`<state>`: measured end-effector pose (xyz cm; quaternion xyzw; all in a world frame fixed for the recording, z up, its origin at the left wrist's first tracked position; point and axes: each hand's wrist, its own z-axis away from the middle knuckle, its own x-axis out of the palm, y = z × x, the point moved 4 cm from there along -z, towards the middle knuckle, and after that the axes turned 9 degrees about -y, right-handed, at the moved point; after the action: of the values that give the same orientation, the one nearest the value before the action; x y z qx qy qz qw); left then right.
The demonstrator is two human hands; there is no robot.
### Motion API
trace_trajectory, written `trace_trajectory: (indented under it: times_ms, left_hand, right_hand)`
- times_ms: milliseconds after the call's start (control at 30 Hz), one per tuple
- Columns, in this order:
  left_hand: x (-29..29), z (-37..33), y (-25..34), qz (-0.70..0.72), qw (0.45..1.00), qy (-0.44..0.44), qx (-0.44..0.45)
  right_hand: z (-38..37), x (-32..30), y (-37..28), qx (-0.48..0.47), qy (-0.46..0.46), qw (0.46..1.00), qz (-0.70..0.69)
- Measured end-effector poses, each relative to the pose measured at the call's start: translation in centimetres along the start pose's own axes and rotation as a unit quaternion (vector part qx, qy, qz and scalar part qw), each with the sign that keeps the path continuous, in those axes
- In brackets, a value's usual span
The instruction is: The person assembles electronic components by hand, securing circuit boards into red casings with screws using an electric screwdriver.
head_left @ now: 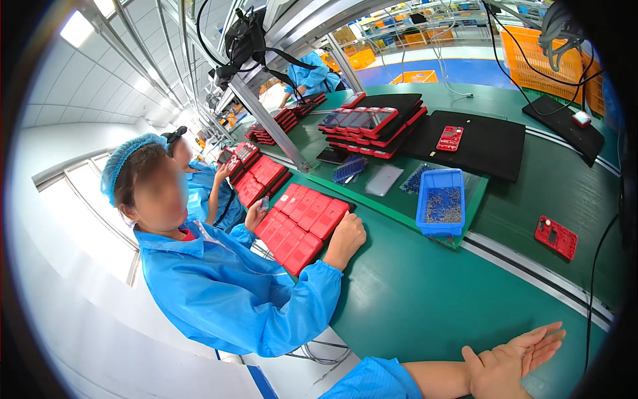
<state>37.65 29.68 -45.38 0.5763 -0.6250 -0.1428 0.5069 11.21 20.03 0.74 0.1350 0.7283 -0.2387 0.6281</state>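
This is a factory floor, an assembly line for small electronics: a long green bench (pixel 399 292) with a metal rail (pixel 531 266) running along it, and people seated side by side in blue smocks (pixel 226 299), one in a hair cap (pixel 133 156). Rows of identical red cases (pixel 309 216) and a blue bin (pixel 440 230) of small metal parts (pixel 444 205) point to repeated work, as do the orange crates (pixel 541 60), the overhead metal frame (pixel 266 123), the hanging cables (pixel 495 40) and the ceiling lights (pixel 76 28).
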Motion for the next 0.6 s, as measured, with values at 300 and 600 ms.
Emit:
trace_trajectory:
  times_ms: [300, 600]
  left_hand:
    - [0.3, 5.9, 9.3, 0.084, 0.988, 0.128, 0.003]
    - [20.0, 6.5, 41.8, 0.463, 0.86, 0.215, 0.01]
  right_hand:
    - [-1.6, 0.2, -2.4, -0.049, 0.031, 0.998, -0.013]
    - [-0.8, -0.6, -1.5, -0.023, 0.029, 0.999, -0.006]
